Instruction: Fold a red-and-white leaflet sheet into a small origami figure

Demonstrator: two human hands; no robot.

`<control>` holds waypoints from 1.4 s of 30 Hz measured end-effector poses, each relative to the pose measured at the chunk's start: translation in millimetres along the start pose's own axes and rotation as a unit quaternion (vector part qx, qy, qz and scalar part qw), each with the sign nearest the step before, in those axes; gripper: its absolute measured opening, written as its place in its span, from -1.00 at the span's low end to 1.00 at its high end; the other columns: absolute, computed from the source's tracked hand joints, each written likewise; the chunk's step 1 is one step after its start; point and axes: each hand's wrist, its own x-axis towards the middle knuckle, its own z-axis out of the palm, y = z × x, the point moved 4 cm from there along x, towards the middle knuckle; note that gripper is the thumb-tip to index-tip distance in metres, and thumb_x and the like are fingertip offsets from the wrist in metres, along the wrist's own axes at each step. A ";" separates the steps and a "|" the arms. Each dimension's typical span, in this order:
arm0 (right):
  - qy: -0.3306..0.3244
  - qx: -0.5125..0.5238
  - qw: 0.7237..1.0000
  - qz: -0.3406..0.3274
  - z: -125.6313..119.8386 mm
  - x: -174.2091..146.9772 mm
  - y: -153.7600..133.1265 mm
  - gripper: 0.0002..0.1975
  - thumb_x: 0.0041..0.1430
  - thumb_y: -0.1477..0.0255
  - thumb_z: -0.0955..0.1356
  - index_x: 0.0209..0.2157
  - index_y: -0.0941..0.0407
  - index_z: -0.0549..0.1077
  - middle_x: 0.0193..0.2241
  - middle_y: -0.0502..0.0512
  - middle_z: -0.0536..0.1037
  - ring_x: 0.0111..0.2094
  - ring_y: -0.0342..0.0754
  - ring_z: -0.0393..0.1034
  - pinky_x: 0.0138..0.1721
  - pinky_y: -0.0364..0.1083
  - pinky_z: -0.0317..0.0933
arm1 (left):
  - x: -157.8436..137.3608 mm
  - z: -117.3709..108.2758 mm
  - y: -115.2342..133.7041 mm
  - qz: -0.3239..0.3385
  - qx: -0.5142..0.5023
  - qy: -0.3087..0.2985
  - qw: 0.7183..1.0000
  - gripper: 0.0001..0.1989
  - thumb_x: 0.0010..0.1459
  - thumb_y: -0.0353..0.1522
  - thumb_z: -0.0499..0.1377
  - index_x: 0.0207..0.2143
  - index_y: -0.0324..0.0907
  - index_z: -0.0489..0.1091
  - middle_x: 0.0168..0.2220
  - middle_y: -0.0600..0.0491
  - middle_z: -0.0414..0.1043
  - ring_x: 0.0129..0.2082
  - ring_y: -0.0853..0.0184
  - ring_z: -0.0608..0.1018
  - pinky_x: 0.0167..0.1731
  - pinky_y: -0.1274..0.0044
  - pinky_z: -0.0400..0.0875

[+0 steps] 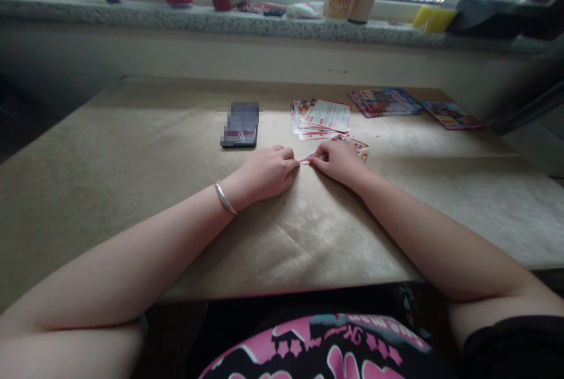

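Note:
Both hands rest together on the brown paper-covered table [132, 161]. My left hand [264, 172], with a silver bangle at the wrist, pinches the left end of a small printed paper leaflet [359, 147]. My right hand [337, 160] presses on the same leaflet from the right, covering most of it; only its folded tip between the hands and its far right corner show. A stack of similar red-and-white leaflets [321, 117] lies just beyond my right hand.
A dark phone [240, 126] lies flat beyond my left hand. Two colourful booklets [385, 101] [452, 114] sit at the far right. The stone windowsill [132, 14] behind holds a red can, bottles, a tall cup and a yellow sponge.

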 end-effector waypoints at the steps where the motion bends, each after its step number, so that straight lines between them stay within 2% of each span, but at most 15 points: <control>1: 0.002 -0.004 1.000 -0.004 0.2 -0.1 -0.5 -0.75 0.19 0.22 0.35 -0.36 0.09 0.57 -0.32 0.14 0.65 -0.20 0.09 0.45 -0.17 0.00 0.12 | -0.7 -0.5 -0.5 -0.001 -0.001 0.000 1.000 -0.70 0.24 -0.43 0.05 -0.11 -0.22 0.55 -0.20 -0.08 0.50 -0.21 0.23 0.52 -0.17 0.40 0.47; 10: 0.009 -0.016 1.000 -0.020 -0.9 -2.7 -3.2 -0.78 0.20 0.26 0.35 -0.37 0.10 0.55 -0.28 0.16 0.64 -0.13 0.13 0.43 -0.02 0.06 0.05 | -8.7 6.1 -19.4 -0.021 -0.068 0.044 0.996 -0.76 0.21 -0.45 0.05 -0.25 -0.23 0.53 -0.24 -0.05 0.49 -0.24 0.26 0.51 -0.16 0.43 0.46; 15: 0.014 0.004 0.999 -0.032 2.7 1.0 -5.4 -0.76 0.21 0.25 0.35 -0.39 0.10 0.54 -0.30 0.14 0.64 -0.18 0.08 0.43 -0.11 0.01 0.10 | -6.8 6.4 -17.2 0.017 -0.096 0.081 0.992 -0.70 0.27 -0.45 0.02 -0.02 -0.25 0.44 -0.06 -0.10 0.47 -0.10 0.27 0.51 -0.06 0.44 0.45; 18: 0.018 0.025 0.998 -0.052 5.9 3.7 -10.4 -0.77 0.23 0.28 0.34 -0.38 0.12 0.54 -0.31 0.14 0.63 -0.22 0.03 0.42 -0.15 -0.03 0.13 | -5.2 6.1 -9.4 0.046 -0.078 0.071 0.993 -0.70 0.30 -0.43 0.02 -0.01 -0.22 0.46 -0.11 -0.08 0.50 -0.11 0.26 0.51 -0.06 0.41 0.46; 21: 0.022 0.016 0.998 -0.063 4.8 4.0 -10.8 -0.79 0.23 0.32 0.33 -0.37 0.13 0.54 -0.30 0.15 0.63 -0.20 0.04 0.43 -0.14 -0.04 0.14 | -4.3 5.6 -3.9 0.037 -0.044 0.056 0.997 -0.70 0.32 -0.40 0.02 -0.01 -0.22 0.48 -0.20 -0.09 0.50 -0.18 0.25 0.51 -0.13 0.41 0.47; 26: 0.023 -0.046 0.998 -0.021 -5.5 1.5 10.3 -0.73 0.20 0.23 0.32 -0.38 0.12 0.54 -0.27 0.20 0.63 -0.15 0.14 0.45 -0.14 0.02 0.15 | -3.4 4.1 3.8 0.025 -0.007 0.039 0.999 -0.67 0.35 -0.34 -0.01 0.03 -0.21 0.45 -0.21 -0.09 0.46 -0.21 0.25 0.48 -0.16 0.41 0.44; 31: 0.005 -0.004 1.000 0.030 -8.4 1.6 34.4 -0.73 0.17 0.18 0.35 -0.38 0.09 0.55 -0.29 0.15 0.63 -0.22 0.08 0.46 -0.24 -0.03 0.17 | -1.6 6.7 8.6 0.010 0.023 0.012 1.000 -0.59 0.33 -0.23 0.04 0.13 -0.21 0.39 -0.12 -0.12 0.42 -0.13 0.16 0.45 -0.12 0.35 0.41; 35: -0.006 0.041 0.998 0.046 -5.9 2.7 40.3 -0.76 0.13 0.20 0.38 -0.40 0.08 0.54 -0.33 0.11 0.62 -0.29 0.02 0.44 -0.31 -0.07 0.16 | -0.7 8.8 9.5 0.004 0.027 0.001 1.000 -0.57 0.33 -0.20 0.03 0.15 -0.20 0.36 -0.08 -0.13 0.40 -0.09 0.14 0.43 -0.06 0.33 0.38; 42: -0.005 0.039 0.997 0.069 -6.6 3.2 41.0 -0.77 0.11 0.19 0.40 -0.39 0.06 0.55 -0.34 0.11 0.61 -0.29 0.04 0.44 -0.30 -0.06 0.18 | -0.1 7.6 10.4 0.004 0.022 -0.010 1.000 -0.56 0.34 -0.20 0.01 0.15 -0.23 0.36 -0.09 -0.13 0.39 -0.08 0.13 0.41 -0.03 0.32 0.35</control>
